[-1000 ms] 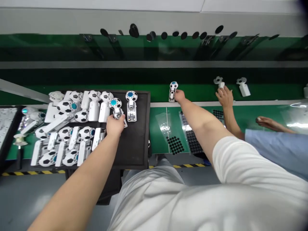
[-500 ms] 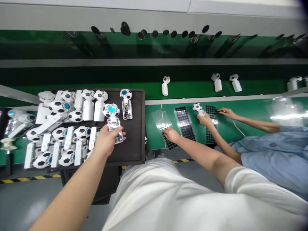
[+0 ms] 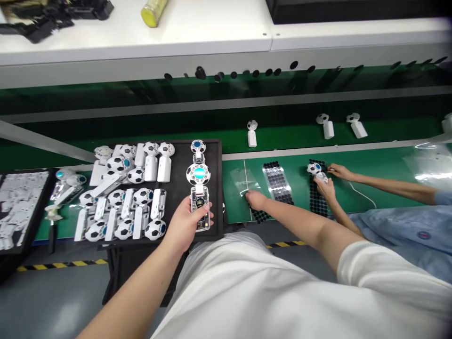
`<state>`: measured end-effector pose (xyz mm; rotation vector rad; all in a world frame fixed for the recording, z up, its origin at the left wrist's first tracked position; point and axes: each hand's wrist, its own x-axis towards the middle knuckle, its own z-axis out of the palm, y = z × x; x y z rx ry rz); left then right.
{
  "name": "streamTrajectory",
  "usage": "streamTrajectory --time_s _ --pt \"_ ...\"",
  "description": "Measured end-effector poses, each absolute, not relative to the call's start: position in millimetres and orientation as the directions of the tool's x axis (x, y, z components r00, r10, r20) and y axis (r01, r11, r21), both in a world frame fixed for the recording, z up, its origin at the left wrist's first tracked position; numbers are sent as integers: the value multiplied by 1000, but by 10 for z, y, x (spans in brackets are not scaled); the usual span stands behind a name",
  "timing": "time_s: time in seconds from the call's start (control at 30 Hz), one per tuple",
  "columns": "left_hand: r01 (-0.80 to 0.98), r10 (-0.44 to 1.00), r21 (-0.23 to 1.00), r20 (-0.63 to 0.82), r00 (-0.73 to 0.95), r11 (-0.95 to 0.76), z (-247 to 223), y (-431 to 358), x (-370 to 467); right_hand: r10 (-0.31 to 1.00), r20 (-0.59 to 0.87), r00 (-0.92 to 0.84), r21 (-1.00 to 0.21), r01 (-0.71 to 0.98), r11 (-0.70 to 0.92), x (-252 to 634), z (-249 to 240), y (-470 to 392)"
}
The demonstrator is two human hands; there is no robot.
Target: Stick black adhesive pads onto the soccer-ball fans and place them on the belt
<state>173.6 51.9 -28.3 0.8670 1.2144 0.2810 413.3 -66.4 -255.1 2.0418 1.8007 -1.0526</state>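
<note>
My left hand [image 3: 185, 224] grips a small handheld fan [image 3: 199, 188] by its clear handle; the round head with a blue centre points away from me, over the black tray's [image 3: 213, 155] right side. My right hand [image 3: 254, 199] rests fingers-down on a clear sheet of black round stickers [image 3: 259, 214] on the green bench; whether it pinches one I cannot tell. Several football-patterned fans [image 3: 123, 202] lie heaped on the tray's left part. One more open fan [image 3: 198, 147] lies at the tray's far edge.
A co-worker's two hands [image 3: 326, 181] hold a football fan over more sticker sheets [image 3: 277, 181] to my right. Three finished fans [image 3: 252, 133] stand on the green conveyor behind. A tray of white parts [image 3: 17, 202] sits far left. A white shelf runs above.
My left hand lifted the fan off the tray and drew it toward me and rightward. My right hand left the fan on the conveyor and came back down onto the sticker sheet.
</note>
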Motion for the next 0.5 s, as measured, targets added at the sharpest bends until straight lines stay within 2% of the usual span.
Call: streamTrajectory --time_s 0.27,0.5 --pt "182 559 688 -691 457 702 -208 396 1784 806 -591 33 -408 850 -334 4292 -2336 -757" --pt "218 524 683 -693 495 697 -159 410 1862 808 -583 86 -393 841 -373 4002 -2576 -477"
